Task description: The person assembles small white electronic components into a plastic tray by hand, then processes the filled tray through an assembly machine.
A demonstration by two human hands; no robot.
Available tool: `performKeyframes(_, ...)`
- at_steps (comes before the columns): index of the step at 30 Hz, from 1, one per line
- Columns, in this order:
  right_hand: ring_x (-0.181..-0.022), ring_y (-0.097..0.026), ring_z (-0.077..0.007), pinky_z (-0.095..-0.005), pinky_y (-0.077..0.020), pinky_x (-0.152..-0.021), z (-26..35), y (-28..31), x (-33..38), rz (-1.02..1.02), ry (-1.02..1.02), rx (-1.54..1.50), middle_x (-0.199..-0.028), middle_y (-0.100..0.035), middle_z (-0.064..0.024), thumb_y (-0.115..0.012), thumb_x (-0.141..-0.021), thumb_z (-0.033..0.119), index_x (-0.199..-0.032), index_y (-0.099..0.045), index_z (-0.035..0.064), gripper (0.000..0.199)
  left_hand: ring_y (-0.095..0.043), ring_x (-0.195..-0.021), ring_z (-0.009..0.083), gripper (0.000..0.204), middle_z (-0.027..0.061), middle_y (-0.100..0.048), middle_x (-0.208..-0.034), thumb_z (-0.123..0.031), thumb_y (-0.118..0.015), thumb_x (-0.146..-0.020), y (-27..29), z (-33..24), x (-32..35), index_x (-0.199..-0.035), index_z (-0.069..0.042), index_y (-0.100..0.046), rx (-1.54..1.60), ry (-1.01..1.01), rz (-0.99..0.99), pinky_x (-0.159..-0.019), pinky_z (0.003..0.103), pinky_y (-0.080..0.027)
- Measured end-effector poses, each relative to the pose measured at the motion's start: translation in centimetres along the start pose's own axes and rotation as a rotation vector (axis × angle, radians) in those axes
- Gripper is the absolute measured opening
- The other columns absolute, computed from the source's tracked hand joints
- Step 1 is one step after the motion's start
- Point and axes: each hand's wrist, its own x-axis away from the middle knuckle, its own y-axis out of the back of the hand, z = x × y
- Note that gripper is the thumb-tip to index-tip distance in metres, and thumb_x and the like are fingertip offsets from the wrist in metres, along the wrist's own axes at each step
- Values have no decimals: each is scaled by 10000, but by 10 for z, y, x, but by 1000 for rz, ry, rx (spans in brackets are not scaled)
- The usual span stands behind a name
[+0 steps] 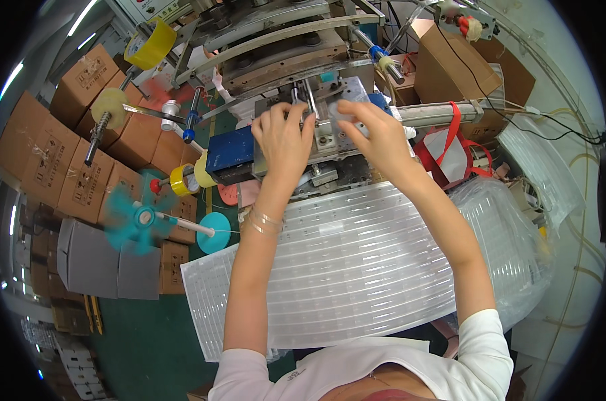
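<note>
My left hand (283,139) rests over a metal fixture (325,142) at the front of a press machine (286,53). Its fingers are arched and spread, with the fingertips down by two thin metal rods (310,95). On the fixture's right side, my right hand (382,137) is raised a little, thumb and fingers curled toward each other. A faint, clear, blurred piece seems to be at its fingertips, too indistinct to name. Below both hands, a translucent ribbed plastic sheet (343,260) with many parallel rows lies under my forearms.
Brown cartons (56,160) are stacked at left, near a turquoise fan (142,217). A blue block (229,150) and yellow tape roll (183,179) sit left of the fixture. At right are a red-handled bag (443,157), an open carton (453,67) and plastic-wrapped material (507,234).
</note>
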Motion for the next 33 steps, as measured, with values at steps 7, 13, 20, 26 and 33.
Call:
performKeyframes(7, -753, -635, -253, -339, -518, -620, -24, -50, -39, 67, 200, 435, -909, -649, -41, -638, -769, 136, -927, -665, 109, 163, -542, -822, 235, 256, 88, -574, -950, -102, -640, -807, 51, 8, 61, -1056, -61, -596, 381, 239, 19, -723, 332, -420)
performKeyframes(13, -924, -588, -286, -352, -484, -771, -30, -49, -31, -123, 259, 321, -1046, -605, -83, -619, -788, 145, -1079, -596, 123, 293, -581, -818, 169, 239, 97, -602, -961, -122, -655, -824, 68, 14, 82, -1016, 0, -580, 524, 376, 69, -677, 271, -482)
performKeyframes(20, -781, -607, -232, -315, -507, -635, 3, -14, 69, 431, 223, 56, -936, -591, -56, -614, -737, 47, -1056, -592, 110, 327, -561, -905, 141, 177, 137, -597, -1062, -97, -539, -895, 77, 32, 96, -1040, 1, -512, 823, 484, -86, -788, 257, -466)
performKeyframes(26, -761, -607, -204, -317, -520, -624, -11, -19, 145, 790, 296, 332, -867, -570, -46, -615, -698, 47, -1023, -610, 128, 334, -611, -811, 198, 190, 192, -614, -966, -151, -440, -907, 89, 23, 86, -1027, -8, -471, 939, 566, -261, -738, 282, -496)
performKeyframes(33, -812, -592, -266, -364, -512, -632, -9, -24, 126, 711, 103, 55, -896, -545, -101, -598, -722, 54, -914, -579, 97, 197, -609, -774, 174, 282, 160, -639, -862, -158, -449, -878, 108, 25, 97, -1091, 24, -476, 975, 599, -200, -716, 268, -488)
